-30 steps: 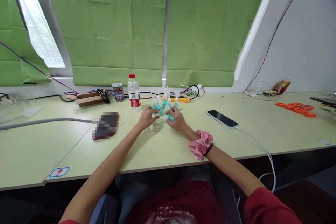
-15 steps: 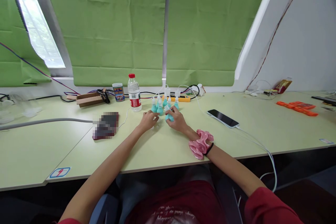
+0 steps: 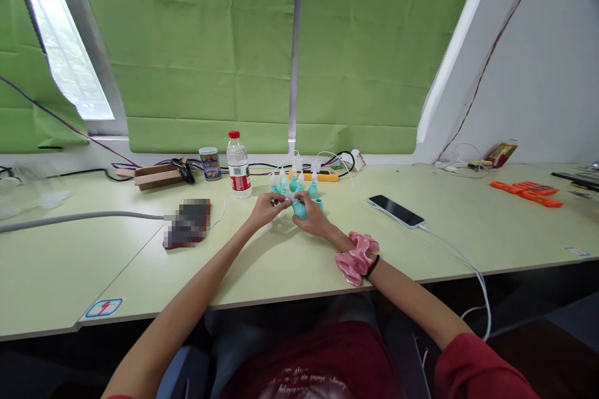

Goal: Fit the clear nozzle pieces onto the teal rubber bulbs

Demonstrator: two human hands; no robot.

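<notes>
My right hand (image 3: 316,218) is closed around a teal squeeze bulb (image 3: 299,209), tilted with its neck toward the upper left. At that neck, my left hand (image 3: 266,209) pinches a small whitish clear nozzle (image 3: 289,197), partly hidden by the fingers. Whether nozzle and bulb are joined, I cannot tell. Just behind the hands stand several teal bulb syringes (image 3: 313,189) with clear tips, upright and close together. Another teal bulb (image 3: 319,202) without a nozzle shows beside my right hand. Small clear pieces (image 3: 279,224) lie under my left hand.
A red-capped water bottle (image 3: 240,171), a can (image 3: 210,164) and a cardboard box (image 3: 159,178) stand behind to the left. A yellow power strip (image 3: 318,176) lies at the back. To the right are a charging phone (image 3: 397,211) and orange objects (image 3: 526,192).
The bulb in my right hand has tipped toward the left. My left hand has come up and right from the table to the bulb's neck, where it pinches the nozzle.
</notes>
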